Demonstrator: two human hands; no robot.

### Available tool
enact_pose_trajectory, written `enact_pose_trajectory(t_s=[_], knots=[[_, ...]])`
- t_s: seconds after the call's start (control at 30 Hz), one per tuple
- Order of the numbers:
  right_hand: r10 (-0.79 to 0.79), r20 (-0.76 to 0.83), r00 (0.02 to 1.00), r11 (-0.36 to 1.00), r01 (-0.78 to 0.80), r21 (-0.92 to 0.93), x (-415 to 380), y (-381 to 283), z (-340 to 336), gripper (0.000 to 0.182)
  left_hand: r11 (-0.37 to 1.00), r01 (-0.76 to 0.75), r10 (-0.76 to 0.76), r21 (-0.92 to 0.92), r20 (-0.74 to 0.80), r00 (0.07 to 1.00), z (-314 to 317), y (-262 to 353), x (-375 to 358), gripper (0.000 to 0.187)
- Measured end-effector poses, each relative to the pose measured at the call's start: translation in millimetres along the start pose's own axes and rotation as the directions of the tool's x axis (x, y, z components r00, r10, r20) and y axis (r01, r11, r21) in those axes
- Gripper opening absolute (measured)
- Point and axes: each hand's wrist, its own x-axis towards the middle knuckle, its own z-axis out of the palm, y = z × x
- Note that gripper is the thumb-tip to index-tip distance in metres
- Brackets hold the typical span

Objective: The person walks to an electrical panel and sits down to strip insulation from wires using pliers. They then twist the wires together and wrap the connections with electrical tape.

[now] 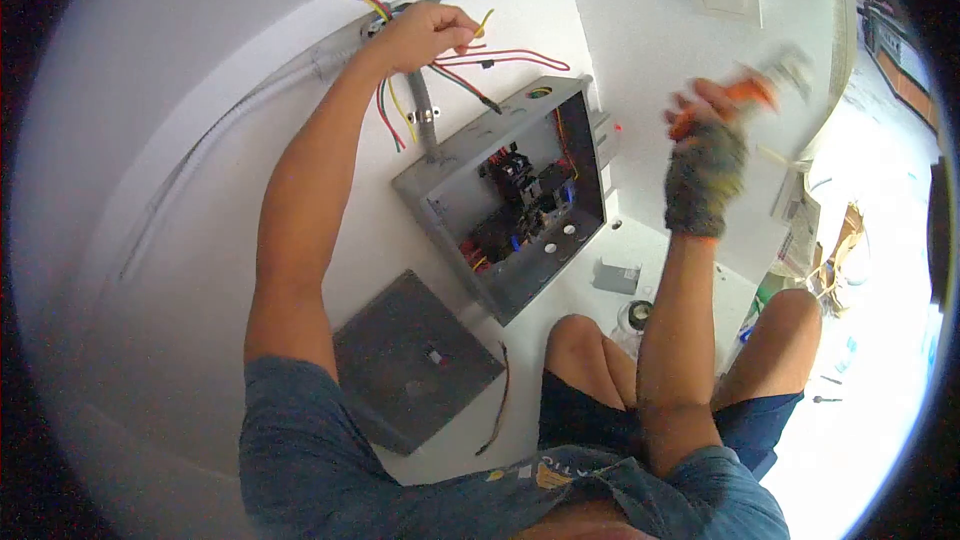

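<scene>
My bare left hand (425,37) is raised at the wall, its fingers pinched on a yellow wire (484,24). Red, green and black wires (465,85) fan out beside and below it, near a round junction fitting partly hidden by the hand. In a fingerless work glove, my right hand (708,160) is held up at the right, its fingers wrapped round a tool with an orange handle (750,93); motion blurs the tool's head. Between the arms stands an open grey electrical box (410,185) with breakers (520,180) and wiring inside.
A dark grey panel (410,365) lies below the box, with a loose wire (503,400) beside it. A roll of tape (638,315) and a small grey plate (616,278) are near my knees. On the right wall is a white switch (725,0).
</scene>
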Motion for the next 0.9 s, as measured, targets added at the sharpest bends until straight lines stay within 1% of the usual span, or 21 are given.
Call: enact_pose_trajectory(t_s=[0.03,0.07,0.13,0.17,0.2,0.23,0.27,0.3,0.33,0.37,0.4,0.47,0.5,0.53,0.6,0.63,0.7,0.73,0.8,0.83,0.9], knots=[[0.090,-0.145,0.985,0.944,-0.037,0.329,-3,-17,-8,0.039,1.000,-0.004,0.004,-0.020,0.007,1.000,-1,-1,1,0.024],[0.156,-0.328,0.932,0.763,0.097,0.639,0,-25,-14,0.049,1.000,-0.009,0.009,-0.017,0.001,1.000,1,-4,2,0.024],[0.276,-0.432,0.859,0.689,0.137,0.712,-5,-37,-21,0.053,0.998,-0.023,0.023,-0.061,-0.011,1.000,3,-10,2,0.024],[0.107,-0.282,0.953,0.946,-0.010,0.325,-9,-17,-26,0.053,0.998,-0.022,0.022,-0.057,-0.006,1.000,2,-8,2,0.024],[0.033,-0.055,0.998,0.986,-0.041,-0.159,-13,10,-29,0.053,0.999,-0.001,0.000,-0.051,-0.007,1.000,0,-5,4,0.024],[-0.075,0.068,0.995,0.901,0.097,-0.423,-12,25,-16,0.049,0.998,0.024,-0.024,-0.050,-0.007,1.000,1,-3,5,0.024],[0.131,0.121,0.984,0.844,-0.047,-0.534,-11,12,8,0.046,0.998,0.046,-0.047,-0.048,-0.011,0.999,1,-1,5,0.024],[0.331,0.168,0.928,0.738,-0.144,-0.659,-11,-3,32,0.043,0.998,0.045,-0.046,-0.046,-0.012,0.999,1,0,5,0.024],[0.153,0.367,0.918,0.736,0.142,-0.662,-15,-3,48,0.040,0.995,0.083,-0.083,-0.063,-0.006,0.996,1,0,3,0.024],[0.105,0.459,0.882,0.667,0.280,-0.690,-13,-17,64,0.042,0.990,0.116,-0.117,-0.078,-0.005,0.993,-1,4,3,0.024],[0.096,0.462,0.882,0.668,0.287,-0.686,-8,-19,74,0.042,0.991,0.113,-0.115,-0.074,-0.013,0.993,-4,7,2,0.024],[0.064,0.661,0.747,0.615,0.492,-0.616,-4,-36,92,0.043,0.991,0.119,-0.120,-0.056,-0.022,0.993,-3,14,-4,0.024],[0.242,0.631,0.737,0.710,0.309,-0.633,-1,-56,90,0.038,0.993,0.091,-0.093,-0.074,-0.024,0.995,-2,13,-3,0.024],[0.247,0.629,0.737,0.711,0.303,-0.635,0,-60,92,0.038,0.993,0.093,-0.095,-0.074,-0.017,0.995,-1,12,-3,0.024],[0.292,0.675,0.678,0.716,0.313,-0.624,9,-62,98,0.033,0.992,0.071,-0.074,-0.105,-0.024,0.997,-2,10,-2,0.024],[0.294,0.675,0.677,0.715,0.313,-0.625,13,-52,102,0.033,0.992,0.072,-0.074,-0.106,-0.023,0.997,-2,11,-2,0.024],[0.275,0.702,0.657,0.682,0.382,-0.624,13,-25,112,0.031,0.996,0.068,-0.069,-0.052,-0.016,0.997,-4,15,-4,0.023],[0.276,0.704,0.655,0.681,0.384,-0.624,14,-29,114,0.031,0.996,0.070,-0.071,-0.054,-0.018,0.997,-6,18,-5,0.023],[0.361,0.676,0.643,0.676,0.319,-0.664,15,-39,118,0.038,0.991,0.121,-0.121,0.061,0.003,0.993,-8,28,-10,0.021],[0.361,0.678,0.640,0.677,0.320,-0.662,17,-33,121,0.038,0.990,0.125,-0.126,0.061,0.002,0.992,-8,24,-9,0.021],[0.269,0.724,0.635,0.615,0.466,-0.637,19,-16,127,0.048,0.994,0.083,-0.082,0.078,-0.015,0.997,-7,14,-5,0.020]])
